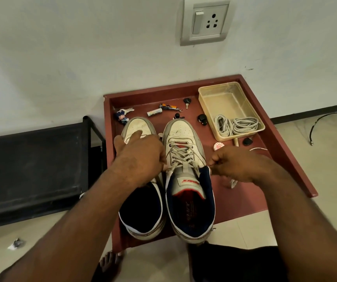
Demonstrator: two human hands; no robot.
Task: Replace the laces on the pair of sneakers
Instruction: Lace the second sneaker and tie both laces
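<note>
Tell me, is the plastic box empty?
No. The box holds coiled laces at its near end; the rest looks bare.

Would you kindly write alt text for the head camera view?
Both hands, left hand and right hand, pull the lace ends of the right sneaker, which stands beside the left sneaker on a red tray. A clear tub holds coiled spare laces.

A home room, a wall socket with switch (206,22) on a plain white wall, pale tiled floor (314,159), keys, a keychain doll (122,116) and a battery (154,112) lay on a low red tray-like stand (291,151)
</note>
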